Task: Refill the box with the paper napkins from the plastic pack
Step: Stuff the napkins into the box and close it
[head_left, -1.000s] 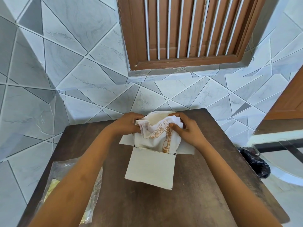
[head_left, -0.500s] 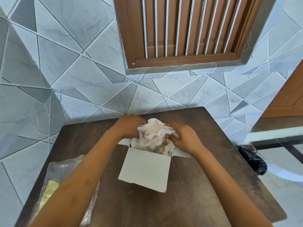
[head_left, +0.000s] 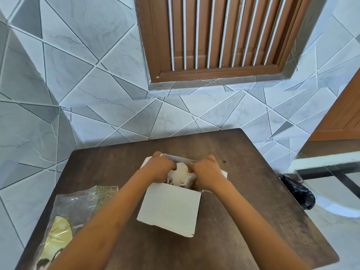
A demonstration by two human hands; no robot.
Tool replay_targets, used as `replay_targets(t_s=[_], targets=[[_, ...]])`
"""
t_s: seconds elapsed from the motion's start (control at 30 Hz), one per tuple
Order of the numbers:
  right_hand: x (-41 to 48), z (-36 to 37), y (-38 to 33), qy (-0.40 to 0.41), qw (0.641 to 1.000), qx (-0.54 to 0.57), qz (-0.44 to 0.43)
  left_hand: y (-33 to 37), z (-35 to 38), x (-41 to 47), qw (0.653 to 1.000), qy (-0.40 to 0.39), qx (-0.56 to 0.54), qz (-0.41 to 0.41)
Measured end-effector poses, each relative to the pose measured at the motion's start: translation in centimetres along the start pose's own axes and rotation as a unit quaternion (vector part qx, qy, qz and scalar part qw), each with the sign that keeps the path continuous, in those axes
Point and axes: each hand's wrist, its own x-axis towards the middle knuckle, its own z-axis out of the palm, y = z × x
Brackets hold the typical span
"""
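A white cardboard box (head_left: 169, 208) stands open in the middle of the dark wooden table (head_left: 233, 221). A bundle of white paper napkins (head_left: 180, 173) sits down inside its mouth, only the crumpled top showing. My left hand (head_left: 160, 166) and my right hand (head_left: 206, 172) are both sunk into the box on either side of the bundle, fingers curled on the napkins and hidden below the rim. The clear plastic pack (head_left: 66, 217), with a yellow printed label, lies flat at the table's front left.
The table stands against a grey tiled wall under a brown louvred window (head_left: 220, 36). A black plastic bag (head_left: 298, 191) lies on the floor off the table's right edge. A brown door (head_left: 344, 114) is at the far right.
The napkin bundle stood well above the box's mouth a second ago; both hands have pressed it down into the box. The patterned edge is no longer visible.
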Motion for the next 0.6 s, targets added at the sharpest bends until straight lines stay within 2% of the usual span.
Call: replay_targets(t_s=[0.1, 0.23, 0.33, 0.43, 0.6], targets=[[0.4, -0.3, 0.1, -0.005, 1.0, -0.031, 0.004, 0.1, -0.1, 0.0, 1.0, -0.007, -0.006, -0.01], [-0.1, -0.2, -0.4, 0.011, 0.999, -0.047, 0.01, 0.5, -0.9, -0.7, 0.998, -0.009, 0.063, -0.006], [-0.4, -0.1, -0.6, 0.034, 0.999, -0.009, 0.034, -0.2, -1.5, -1.3, 0.998, 0.035, 0.043, -0.008], [0.0, 0.3, -0.7, 0.051, 0.998, -0.026, 0.022, 0.0, -2.1, -1.3, 0.999, 0.042, 0.014, -0.007], [0.7, 0.0, -0.6, 0.017, 0.998, -0.06, 0.007, 1.5, -1.8, -0.5, 0.995, -0.017, 0.095, -0.017]])
